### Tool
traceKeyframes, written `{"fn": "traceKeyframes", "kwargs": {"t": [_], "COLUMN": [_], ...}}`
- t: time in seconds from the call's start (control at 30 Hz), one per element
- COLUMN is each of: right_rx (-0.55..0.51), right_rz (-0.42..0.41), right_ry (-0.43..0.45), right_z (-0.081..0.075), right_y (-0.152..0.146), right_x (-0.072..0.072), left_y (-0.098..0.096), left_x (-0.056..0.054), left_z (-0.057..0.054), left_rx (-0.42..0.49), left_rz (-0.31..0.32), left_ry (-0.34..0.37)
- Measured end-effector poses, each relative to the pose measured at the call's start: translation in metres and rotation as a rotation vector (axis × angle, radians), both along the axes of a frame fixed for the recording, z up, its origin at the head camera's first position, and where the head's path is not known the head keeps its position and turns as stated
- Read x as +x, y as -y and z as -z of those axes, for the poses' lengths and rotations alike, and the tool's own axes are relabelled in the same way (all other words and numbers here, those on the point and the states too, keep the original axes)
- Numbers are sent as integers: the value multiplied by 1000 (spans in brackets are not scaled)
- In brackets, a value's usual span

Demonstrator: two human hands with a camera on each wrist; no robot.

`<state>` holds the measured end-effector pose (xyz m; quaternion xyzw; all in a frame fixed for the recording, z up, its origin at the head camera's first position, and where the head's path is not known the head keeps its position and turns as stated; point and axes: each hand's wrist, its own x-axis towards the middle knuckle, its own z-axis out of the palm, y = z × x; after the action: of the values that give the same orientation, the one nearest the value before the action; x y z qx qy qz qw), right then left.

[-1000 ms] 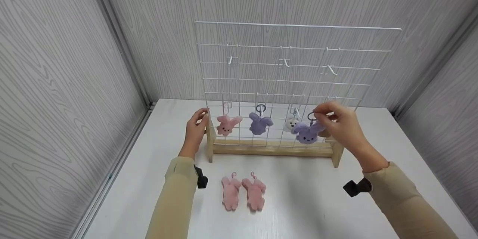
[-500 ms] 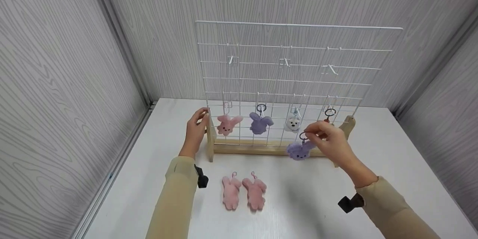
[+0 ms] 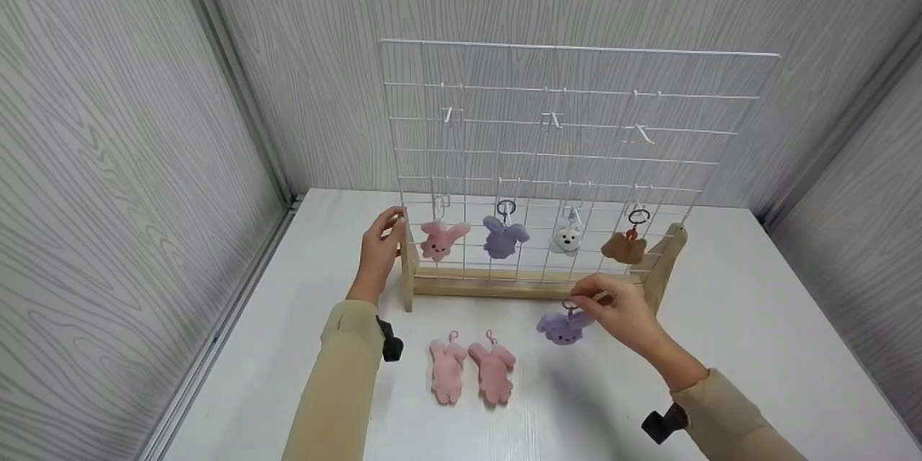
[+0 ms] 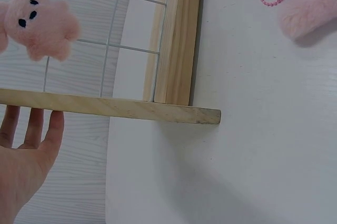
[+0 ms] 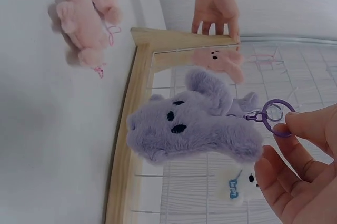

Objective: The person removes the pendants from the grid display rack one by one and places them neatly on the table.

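My right hand (image 3: 616,313) pinches the purple ring (image 5: 278,117) of a plush purple bunny keychain (image 5: 195,124) between thumb and finger. The bunny hangs in front of the rack's wooden base, its dark-eyed face showing. My left hand (image 3: 378,248) touches the outer side of the left wooden upright (image 4: 105,105), its fingertips against the wood. Behind the held bunny stands a white wire grid rack (image 3: 547,156). Along its lower row hang a pink bunny (image 3: 441,240), another purple bunny (image 3: 504,238), a white plush (image 3: 567,238) and a brown plush (image 3: 625,248).
Two pink bunny keychains (image 3: 447,372) lie side by side on the white table (image 3: 288,389) in front of the rack. Bare white hooks (image 3: 553,119) stick out of the upper grid. Wood-grain panels (image 3: 101,158) enclose the table at the back and sides.
My right hand has moved down, left and toward me with the purple bunny, away from the grid. The brown plush it covered now shows. My left hand stays on the upright.
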<state>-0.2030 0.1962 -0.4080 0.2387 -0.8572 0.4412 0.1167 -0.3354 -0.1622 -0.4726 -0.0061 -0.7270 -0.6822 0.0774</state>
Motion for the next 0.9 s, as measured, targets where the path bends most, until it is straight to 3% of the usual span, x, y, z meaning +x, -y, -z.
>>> {"fn": "traceKeyframes", "kwargs": {"t": [0.27, 0.5, 0.73, 0.9], "right_rx": [34, 23, -1, 20], "right_rz": [-3, -41, -80, -72], "right_ry": [154, 201, 202, 270], "right_z": [23, 63, 76, 76], "right_y": [5, 0, 2, 7], "right_x": [9, 2, 8, 18], "left_y": [0, 0, 0, 2], "left_x": [0, -1, -1, -1], "left_z": [0, -1, -2, 0], "left_rx": [-1, 14, 4, -3], "left_rz": [-2, 0, 0, 9], "left_ry": [18, 13, 13, 28]}}
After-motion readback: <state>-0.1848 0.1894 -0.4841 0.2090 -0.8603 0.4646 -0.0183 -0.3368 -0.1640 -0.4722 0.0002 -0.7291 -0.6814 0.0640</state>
